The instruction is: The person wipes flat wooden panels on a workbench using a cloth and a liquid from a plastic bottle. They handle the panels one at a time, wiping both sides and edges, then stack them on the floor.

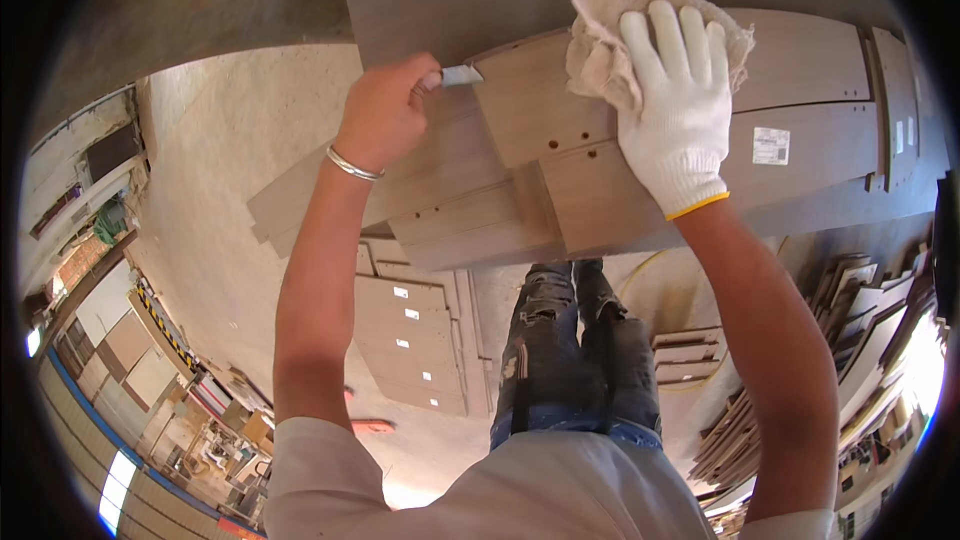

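My bare left hand (383,115), with a bangle at the wrist, is closed around a small flat scraper blade (462,75). Most of its handle is hidden in the fingers, and its tip reaches the left edge of a brown wood-grain panel (520,105). My right hand (680,105) wears a white knitted glove with a yellow cuff edge. It lies flat, fingers stretched, on a crumpled beige rag (603,25) spread over the panels. Dark round holes mark the panel between my hands. A white label (771,147) is on the neighbouring panel (820,155).
Panels overlap on a grey tabletop (430,0). Below the table, a stack of labelled panels (405,340) is on the floor by my legs. More boards (840,310) lean in piles at the right. A curved metal beam (220,20) crosses the upper left.
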